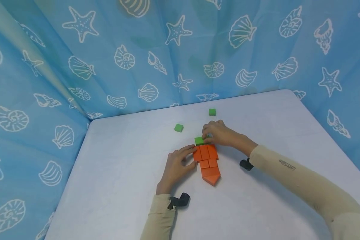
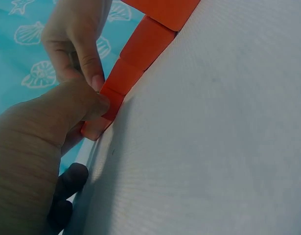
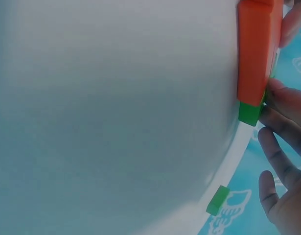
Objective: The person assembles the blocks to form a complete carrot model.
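Observation:
Several orange blocks [image 1: 204, 153] lie fitted together flat on the white table, tapering to a pointed orange block [image 1: 212, 179] at the near end. Along their far edge sits a green block [image 1: 199, 141], with more green partly hidden behind the fingers. My right hand [image 1: 218, 133] pinches a green block [image 3: 250, 113] at the right of that far edge, thumb and fingertips close against the orange. From the left, my left hand [image 1: 177, 166] grips the left side of the orange row, index finger at its far corner and thumb at its near corner.
Two loose green blocks lie farther back, a left one [image 1: 178, 128] and a right one [image 1: 212, 112]. The white table [image 1: 123, 180] ends at a blue curtain [image 1: 156, 50] with white shells and starfish. Black wrist devices [image 1: 180, 200] sit at both wrists.

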Demonstrator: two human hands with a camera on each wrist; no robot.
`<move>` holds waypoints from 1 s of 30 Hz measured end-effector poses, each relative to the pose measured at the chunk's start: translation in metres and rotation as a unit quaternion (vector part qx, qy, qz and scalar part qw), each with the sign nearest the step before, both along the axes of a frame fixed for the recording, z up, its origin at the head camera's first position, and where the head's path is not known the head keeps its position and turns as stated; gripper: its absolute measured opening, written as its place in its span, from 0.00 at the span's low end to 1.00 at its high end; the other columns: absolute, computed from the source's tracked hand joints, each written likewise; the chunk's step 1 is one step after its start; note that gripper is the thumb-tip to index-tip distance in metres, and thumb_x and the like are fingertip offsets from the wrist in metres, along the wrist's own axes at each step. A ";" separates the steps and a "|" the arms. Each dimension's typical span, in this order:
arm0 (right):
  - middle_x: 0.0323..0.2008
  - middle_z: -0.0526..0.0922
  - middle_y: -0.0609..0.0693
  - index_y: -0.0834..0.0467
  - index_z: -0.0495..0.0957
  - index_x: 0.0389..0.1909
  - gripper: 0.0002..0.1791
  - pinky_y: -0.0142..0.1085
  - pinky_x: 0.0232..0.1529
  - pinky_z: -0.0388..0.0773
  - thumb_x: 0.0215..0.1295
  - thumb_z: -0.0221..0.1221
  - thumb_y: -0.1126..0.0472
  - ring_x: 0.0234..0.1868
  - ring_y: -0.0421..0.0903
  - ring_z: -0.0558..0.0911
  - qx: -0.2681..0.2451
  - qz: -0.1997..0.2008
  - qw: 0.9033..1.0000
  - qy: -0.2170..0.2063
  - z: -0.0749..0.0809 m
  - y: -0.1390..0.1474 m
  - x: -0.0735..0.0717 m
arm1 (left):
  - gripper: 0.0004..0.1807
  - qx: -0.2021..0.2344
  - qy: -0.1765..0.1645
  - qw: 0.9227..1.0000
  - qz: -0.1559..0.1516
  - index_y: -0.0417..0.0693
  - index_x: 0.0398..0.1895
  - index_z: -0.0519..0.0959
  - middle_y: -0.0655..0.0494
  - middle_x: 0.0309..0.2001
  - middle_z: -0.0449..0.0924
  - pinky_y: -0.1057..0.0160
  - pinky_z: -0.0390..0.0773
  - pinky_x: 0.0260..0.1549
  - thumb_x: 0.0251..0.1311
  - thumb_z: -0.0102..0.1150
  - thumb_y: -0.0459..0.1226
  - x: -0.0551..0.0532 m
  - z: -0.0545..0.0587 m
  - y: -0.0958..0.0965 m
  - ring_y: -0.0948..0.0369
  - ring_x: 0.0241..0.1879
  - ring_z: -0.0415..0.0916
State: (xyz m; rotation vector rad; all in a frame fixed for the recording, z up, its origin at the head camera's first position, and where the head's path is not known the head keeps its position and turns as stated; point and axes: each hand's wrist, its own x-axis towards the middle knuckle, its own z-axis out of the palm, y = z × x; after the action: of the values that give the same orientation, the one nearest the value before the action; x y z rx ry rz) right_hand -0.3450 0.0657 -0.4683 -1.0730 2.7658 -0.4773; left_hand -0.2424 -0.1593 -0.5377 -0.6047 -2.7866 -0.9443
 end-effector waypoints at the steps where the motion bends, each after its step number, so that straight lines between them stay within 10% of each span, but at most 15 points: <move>1: 0.42 0.83 0.45 0.52 0.89 0.41 0.08 0.55 0.55 0.63 0.61 0.69 0.58 0.50 0.50 0.76 -0.003 0.004 1.000 0.002 -0.001 0.000 0.001 | 0.26 -0.001 0.000 1.000 0.000 0.62 0.65 0.78 0.70 0.67 0.71 0.57 0.64 0.44 0.62 0.65 0.47 -0.001 -0.002 -0.001 0.65 0.38 0.70; 11: 0.42 0.84 0.45 0.51 0.88 0.42 0.07 0.59 0.56 0.61 0.66 0.65 0.57 0.51 0.50 0.78 -0.021 0.024 0.999 0.020 -0.002 0.001 -0.001 | 0.27 -0.004 0.005 1.000 -0.003 0.64 0.66 0.77 0.70 0.67 0.71 0.57 0.65 0.45 0.62 0.64 0.49 -0.002 -0.006 -0.004 0.66 0.38 0.69; 30: 0.58 0.81 0.49 0.51 0.83 0.56 0.16 0.53 0.62 0.59 0.69 0.62 0.62 0.60 0.51 0.73 0.024 0.069 0.996 0.040 0.017 -0.088 -0.058 | 0.26 0.003 0.011 1.000 -0.003 0.64 0.64 0.78 0.72 0.67 0.70 0.58 0.64 0.44 0.62 0.63 0.49 -0.003 -0.005 -0.003 0.68 0.36 0.70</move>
State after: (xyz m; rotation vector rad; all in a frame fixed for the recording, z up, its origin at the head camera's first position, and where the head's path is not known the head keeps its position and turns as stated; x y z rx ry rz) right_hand -0.4027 -0.0225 -0.4516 -1.2890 2.7302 -0.3550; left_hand -0.2458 -0.1621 -0.5423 -0.6182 -2.7636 -0.9423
